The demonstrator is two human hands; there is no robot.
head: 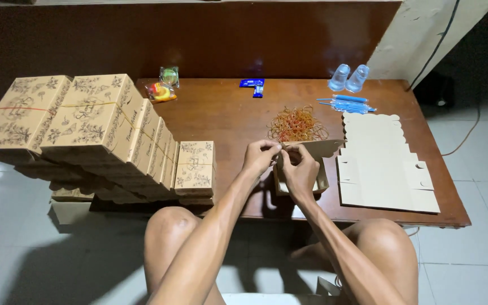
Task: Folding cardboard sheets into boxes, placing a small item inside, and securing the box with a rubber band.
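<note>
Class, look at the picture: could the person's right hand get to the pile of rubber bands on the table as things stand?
Probably yes. The right hand is at the open cardboard box, and the pile of rubber bands lies just beyond it on the table, with only the box's raised flap between them.

The table (227, 116) is dark brown wood with a smooth, slightly glossy top. The finished boxes (94, 121) and the flat blanks (382, 164) are matt kraft cardboard. The rubber bands (296, 124) look thin and elastic. The floor tiles (470, 260) are glossy.
</note>
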